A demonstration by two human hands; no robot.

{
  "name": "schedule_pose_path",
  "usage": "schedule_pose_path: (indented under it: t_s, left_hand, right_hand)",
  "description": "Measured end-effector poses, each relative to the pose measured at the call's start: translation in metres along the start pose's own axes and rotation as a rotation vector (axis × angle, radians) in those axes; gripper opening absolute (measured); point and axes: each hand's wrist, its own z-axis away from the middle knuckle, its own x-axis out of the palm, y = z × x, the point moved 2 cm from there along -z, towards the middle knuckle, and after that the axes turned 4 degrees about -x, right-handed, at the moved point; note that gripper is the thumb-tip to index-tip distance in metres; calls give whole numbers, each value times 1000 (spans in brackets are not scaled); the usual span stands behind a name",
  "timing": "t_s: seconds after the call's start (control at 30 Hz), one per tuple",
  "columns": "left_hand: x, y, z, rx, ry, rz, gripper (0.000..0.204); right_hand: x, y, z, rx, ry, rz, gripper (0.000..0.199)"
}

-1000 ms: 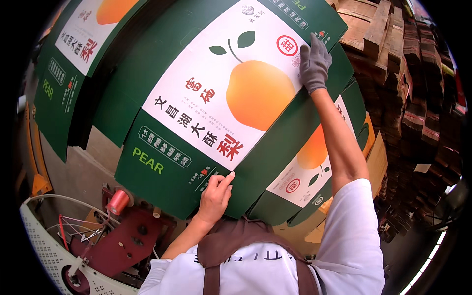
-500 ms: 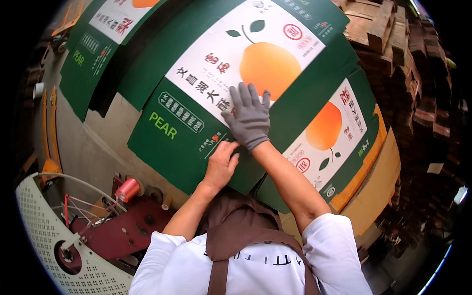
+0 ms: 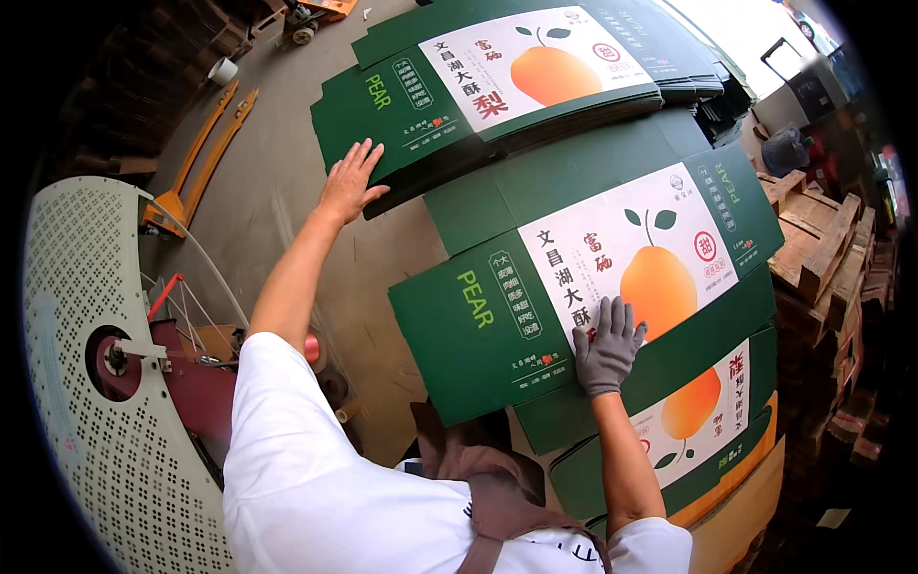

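A flat green carton sheet [image 3: 459, 364] with a white panel and an orange pear picture lies in front of me, on top of another printed sheet [image 3: 574, 478]. My right hand [image 3: 607, 349], in a grey glove, rests palm down on its white panel with the fingers spread. Farther off, a stack of the same flat cartons [image 3: 564, 110] stands behind it. My bare left hand [image 3: 351, 184] reaches out to the near left edge of that stack, fingers extended and thumb apart. Whether its fingertips touch the edge is hard to tell.
At the left stands a perforated pale machine cover [image 3: 124, 268] with dark red parts beside it. Yellow pallet-jack forks [image 3: 206, 143] lie on the concrete floor [image 3: 277, 172]. Wooden pallets [image 3: 822, 249] are piled at the right, and brown cardboard [image 3: 736, 497] sits below the sheets.
My left hand has left the near sheet's edge and stretched far forward to the stack behind. My gloved right hand stays on the white panel. The view has turned leftward.
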Motion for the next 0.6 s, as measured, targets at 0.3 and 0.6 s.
schedule_pose_path:
  t_s: [0.3,0.6]
  left_hand:
    - [4,-18,-6,274,-66,36,64]
    - [-9,-23,-12,504,49,-199,40]
  right_hand:
    - [-4,2,1,11,4,49,73]
    - [5,-1,5,5,-22,77,73]
